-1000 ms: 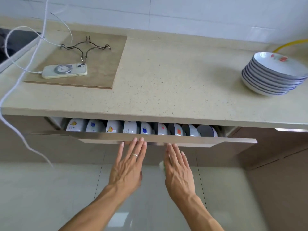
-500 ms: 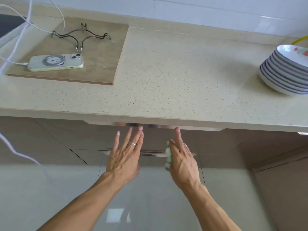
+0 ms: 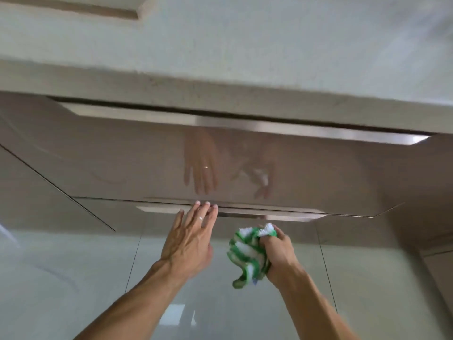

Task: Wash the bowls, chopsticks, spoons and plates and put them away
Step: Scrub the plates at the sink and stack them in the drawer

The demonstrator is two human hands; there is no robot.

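Observation:
The upper drawer [image 3: 122,165] under the counter is pushed in, and its glossy brown front mirrors both hands. My left hand [image 3: 190,238] is flat with straight fingers, its fingertips at the metal handle strip [image 3: 269,215] of the lower drawer. My right hand [image 3: 275,253] grips a bunched green-and-white cloth [image 3: 246,256] just below that strip. No bowls, plates, spoons or chopsticks are in view.
The beige stone countertop [image 3: 245,45] fills the top of the view, its front edge overhanging the drawers. A corner of the brown board [image 3: 73,7] shows at the top left. Pale glossy floor tiles [image 3: 73,278] lie below.
The bowl drawer was pushed shut. Both hands dropped from its top edge to the lower drawer's handle strip. My right hand closed round the cloth. The view tilted down, losing the plates and phone.

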